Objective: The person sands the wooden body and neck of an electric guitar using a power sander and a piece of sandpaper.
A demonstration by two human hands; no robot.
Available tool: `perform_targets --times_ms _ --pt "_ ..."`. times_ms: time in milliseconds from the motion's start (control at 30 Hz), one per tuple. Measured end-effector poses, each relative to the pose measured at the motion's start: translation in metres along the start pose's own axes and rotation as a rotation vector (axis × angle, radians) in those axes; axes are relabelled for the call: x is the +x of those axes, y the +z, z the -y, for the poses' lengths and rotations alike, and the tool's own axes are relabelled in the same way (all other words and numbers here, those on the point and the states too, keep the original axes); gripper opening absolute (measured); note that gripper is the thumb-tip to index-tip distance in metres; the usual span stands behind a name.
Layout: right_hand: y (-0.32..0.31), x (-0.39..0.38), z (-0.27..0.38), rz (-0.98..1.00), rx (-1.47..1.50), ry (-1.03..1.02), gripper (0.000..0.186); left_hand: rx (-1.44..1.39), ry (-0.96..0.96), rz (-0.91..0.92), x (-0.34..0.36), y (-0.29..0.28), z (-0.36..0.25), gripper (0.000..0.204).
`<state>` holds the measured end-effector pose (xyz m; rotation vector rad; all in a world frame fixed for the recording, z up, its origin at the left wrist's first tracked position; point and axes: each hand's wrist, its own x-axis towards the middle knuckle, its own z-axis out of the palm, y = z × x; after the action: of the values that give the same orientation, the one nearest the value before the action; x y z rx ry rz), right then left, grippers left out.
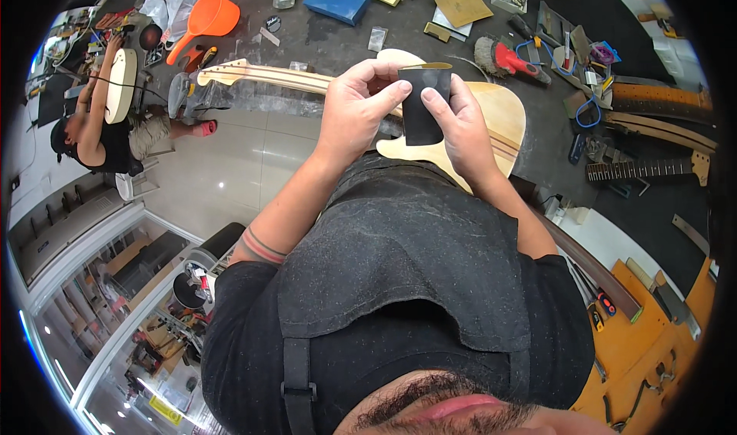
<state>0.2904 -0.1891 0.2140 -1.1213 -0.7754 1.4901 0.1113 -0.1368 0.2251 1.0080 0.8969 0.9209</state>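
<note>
In front of my chest, a black sheet of sandpaper [421, 120] with a yellowish back is held bent or folded over at its top edge. My left hand [355, 103] pinches its left side, thumb on the dark face and fingers partly behind it. On the other side my right hand [465, 128] grips it the same way, thumb pressed on the front. Below both hands lies a pale wooden electric guitar body [500, 111] with darker stripes. Its long neck [288, 79] stretches left to the headstock [224, 72]; the hands and sandpaper hide part of the body.
On the dark workbench [322, 44] lie an orange dipper [209, 17], a blue block [338, 1], tan sheets [464, 5] and a red-handled brush [516, 60]. Several guitar necks [641, 171] rest at right. At far left another person [96, 147] handles a pale guitar body [121, 86].
</note>
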Motion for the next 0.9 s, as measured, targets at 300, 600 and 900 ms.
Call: perform_targets --times_ms 300,600,900 --pt "0.011 -0.003 0.002 0.027 0.038 0.013 0.038 -0.077 0.030 -0.085 -0.008 -0.001 0.002 0.022" --pt "0.010 -0.002 -0.004 0.059 0.055 0.045 0.038 -0.062 0.029 -0.143 -0.010 -0.005 0.009 0.016" --pt "0.007 0.001 -0.005 0.036 0.050 0.070 0.037 -0.070 0.020 -0.194 -0.008 -0.001 0.005 0.011"
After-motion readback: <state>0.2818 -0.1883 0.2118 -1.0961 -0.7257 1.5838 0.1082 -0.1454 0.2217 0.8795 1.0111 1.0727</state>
